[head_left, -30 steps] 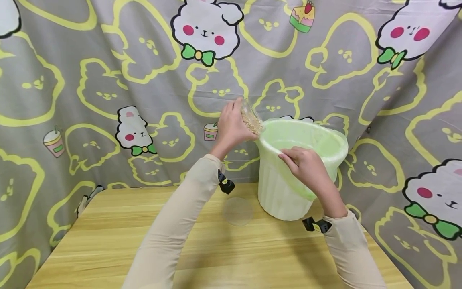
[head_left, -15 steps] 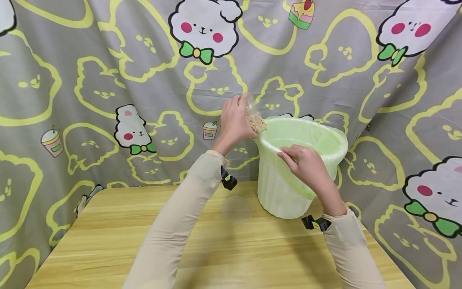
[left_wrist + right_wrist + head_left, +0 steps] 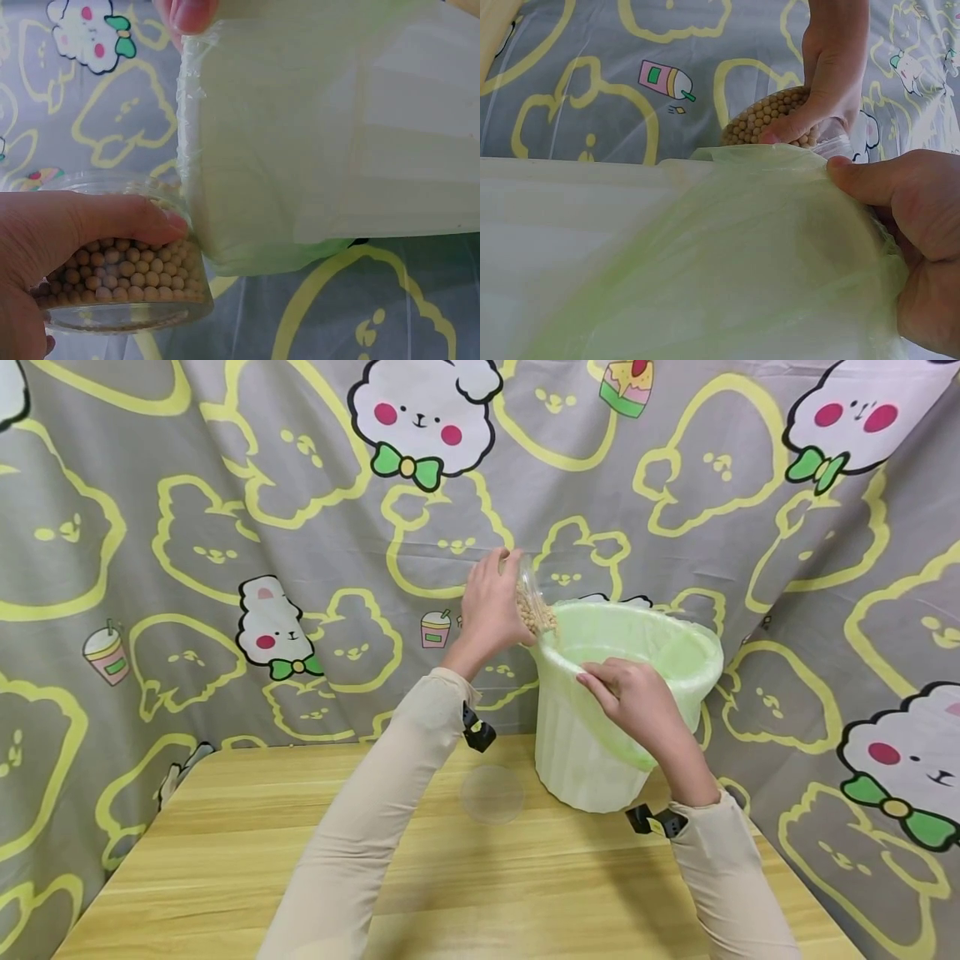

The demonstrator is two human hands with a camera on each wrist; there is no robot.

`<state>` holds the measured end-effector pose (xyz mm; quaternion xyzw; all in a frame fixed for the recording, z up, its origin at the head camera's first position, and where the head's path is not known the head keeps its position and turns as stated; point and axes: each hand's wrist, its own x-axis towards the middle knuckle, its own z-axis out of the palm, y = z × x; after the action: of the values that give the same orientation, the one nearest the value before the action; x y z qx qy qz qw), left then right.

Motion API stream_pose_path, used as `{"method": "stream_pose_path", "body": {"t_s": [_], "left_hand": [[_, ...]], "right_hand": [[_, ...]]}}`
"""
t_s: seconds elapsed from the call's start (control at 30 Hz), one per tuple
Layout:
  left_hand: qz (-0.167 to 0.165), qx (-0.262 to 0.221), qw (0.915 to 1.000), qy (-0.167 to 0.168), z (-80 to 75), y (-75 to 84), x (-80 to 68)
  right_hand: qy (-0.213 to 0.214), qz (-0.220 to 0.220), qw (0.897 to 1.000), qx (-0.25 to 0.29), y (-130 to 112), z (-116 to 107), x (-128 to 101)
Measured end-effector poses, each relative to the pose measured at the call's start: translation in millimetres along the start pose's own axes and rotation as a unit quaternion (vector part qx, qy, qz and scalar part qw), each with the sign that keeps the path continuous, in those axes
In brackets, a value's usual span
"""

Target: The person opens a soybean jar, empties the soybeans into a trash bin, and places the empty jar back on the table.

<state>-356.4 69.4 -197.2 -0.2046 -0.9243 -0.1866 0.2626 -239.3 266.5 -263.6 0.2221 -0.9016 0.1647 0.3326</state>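
You are tipping a small clear round jar of pale tan beans [image 3: 534,607] toward the near-left rim of a white ribbed plastic bin lined with a thin pale green bag [image 3: 600,752]. Your left hand [image 3: 489,608] is curling its fingers and thumb around the jar's side, holding it tilted with its mouth just at the edge of the bag. In the left wrist view the beans [image 3: 124,264] are piling against the lower wall of the jar, right beside the bag's folded edge [image 3: 196,150]; none appear to be falling yet. Your right hand [image 3: 636,702] is pinching the green liner at the front rim, thumb on top, keeping the bag in place over the bin's edge. The bin is standing upright at the back right of a light wooden table [image 3: 225,860]. A clear round lid [image 3: 492,794] is lying flat on the table, just left of the bin's base.

This looks like the pouring step, at its start. The next move likely calls for tilting the jar further over the opening while your right hand is gripping the liner.
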Motion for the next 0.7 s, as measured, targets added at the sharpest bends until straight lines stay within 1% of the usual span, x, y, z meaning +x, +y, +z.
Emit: {"method": "stream_pose_path", "body": {"t_s": [0.23,0.43,0.7], "left_hand": [[0.005,0.016,0.9999,-0.003,-0.7,1.3,-0.3],[0.021,0.028,0.9994,0.005,0.2,1.0,-0.5],[0.035,0.028,0.9989,0.012,0.0,3.0,-1.5]], "right_hand": [[0.002,-0.003,1.000,0.000,0.1,0.5,0.3],[0.004,-0.004,1.000,0.000,-0.6,0.7,-0.1],[0.004,-0.002,1.000,-0.001,-0.3,0.3,0.0]]}}
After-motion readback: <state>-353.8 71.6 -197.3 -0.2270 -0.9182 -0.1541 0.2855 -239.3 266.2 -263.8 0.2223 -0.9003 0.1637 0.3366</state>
